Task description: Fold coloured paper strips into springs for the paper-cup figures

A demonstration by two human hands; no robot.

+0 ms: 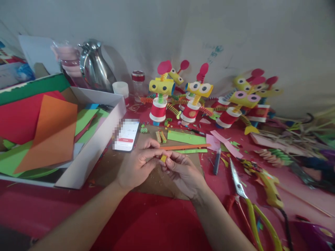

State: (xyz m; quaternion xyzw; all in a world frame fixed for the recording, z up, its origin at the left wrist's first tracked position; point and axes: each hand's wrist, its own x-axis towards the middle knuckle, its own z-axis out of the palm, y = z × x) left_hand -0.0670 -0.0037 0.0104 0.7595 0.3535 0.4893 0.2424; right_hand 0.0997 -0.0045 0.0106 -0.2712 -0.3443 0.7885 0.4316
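Between my two hands, above a brown cardboard sheet [157, 186], is a small folded yellow paper spring [163, 158]. My left hand [137, 164] pinches it from the left, and my right hand [183, 172] grips its right side with thumb and fingers. Just beyond my fingers lie an orange paper strip [185, 147] and a green paper strip [192, 151]. Folded paper springs [161, 137] rest behind my left fingertips, next to a wider light green paper piece [187, 137]. To the left, a phone [127, 136] with its screen lit lies flat.
Paper-cup robot figures [158, 109] stand along the wall. On the right lie a utility knife [217, 162], large scissors [239, 184] and a yellow glue gun [270, 190] with its cord. A white box [91, 139] of coloured paper, a steel jug [96, 68] and a jar [138, 83] stand left.
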